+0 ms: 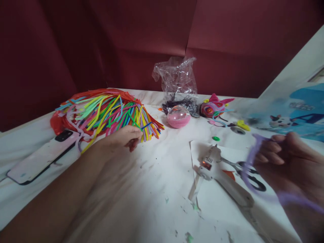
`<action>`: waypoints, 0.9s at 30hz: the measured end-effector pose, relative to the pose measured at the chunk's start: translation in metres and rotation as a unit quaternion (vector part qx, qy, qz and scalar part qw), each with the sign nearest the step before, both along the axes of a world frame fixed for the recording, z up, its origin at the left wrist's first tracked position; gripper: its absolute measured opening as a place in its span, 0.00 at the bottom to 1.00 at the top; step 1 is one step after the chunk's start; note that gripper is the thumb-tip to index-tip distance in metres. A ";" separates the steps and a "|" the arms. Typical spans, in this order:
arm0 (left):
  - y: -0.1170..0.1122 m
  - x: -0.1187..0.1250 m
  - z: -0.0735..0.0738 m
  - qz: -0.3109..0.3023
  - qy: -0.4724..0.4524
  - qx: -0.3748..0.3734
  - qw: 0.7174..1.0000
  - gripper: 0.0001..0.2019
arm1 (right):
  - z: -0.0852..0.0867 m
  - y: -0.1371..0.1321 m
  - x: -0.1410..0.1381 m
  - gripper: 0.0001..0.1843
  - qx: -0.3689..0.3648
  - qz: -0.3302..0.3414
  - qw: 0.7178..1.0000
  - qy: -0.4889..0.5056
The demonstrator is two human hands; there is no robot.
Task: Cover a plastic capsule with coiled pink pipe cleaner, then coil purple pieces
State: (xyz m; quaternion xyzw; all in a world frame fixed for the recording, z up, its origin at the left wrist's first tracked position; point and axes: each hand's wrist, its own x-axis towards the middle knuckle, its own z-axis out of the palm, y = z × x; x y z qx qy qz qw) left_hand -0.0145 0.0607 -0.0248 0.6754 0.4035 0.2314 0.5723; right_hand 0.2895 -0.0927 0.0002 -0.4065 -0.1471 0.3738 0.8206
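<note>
My left hand (133, 136) is closed in a pinch at the front edge of a bundle of many-coloured pipe cleaners (106, 113). A green pipe cleaner (135, 122) runs to its fingertips, and a blue one (147, 125) lies right beside them. On the right, my blurred right hand (286, 158) is closed around a purple pipe cleaner (249, 168), which loops out on the left and trails below the hand. Under that hand lie black-handled scissors (255, 179), partly hidden, and a pale hot glue gun (227, 182) with an orange light.
At the left lies a phone (45, 157). A clear-topped pink ball (178, 117) stands before a clear plastic bag (178, 81) of dark bits. Right of these are a pink decorated figure (214, 107), yellow pieces (243, 125), a green button (216, 138) and a blue printed bag (298, 111).
</note>
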 end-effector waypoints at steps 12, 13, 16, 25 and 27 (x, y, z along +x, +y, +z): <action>-0.069 0.056 -0.001 -0.098 -0.062 -0.050 0.992 0.17 | -0.025 -0.006 -0.041 0.10 -0.052 0.344 0.924 -0.161; -0.076 0.058 -0.001 -0.160 -0.040 -0.071 0.984 0.11 | -0.027 -0.005 -0.042 0.10 -0.052 0.346 0.925 -0.149; -0.084 0.056 0.002 -0.207 -0.029 -0.105 0.972 0.08 | -0.031 -0.002 -0.036 0.08 -0.036 0.327 0.936 -0.126; -0.060 0.045 0.000 -0.160 -0.075 -0.074 0.982 0.07 | -0.032 0.001 -0.031 0.11 -0.027 0.261 0.949 -0.178; -0.058 0.045 -0.001 -0.150 -0.097 -0.076 0.981 0.08 | -0.031 0.001 -0.036 0.12 -0.038 0.228 0.959 -0.166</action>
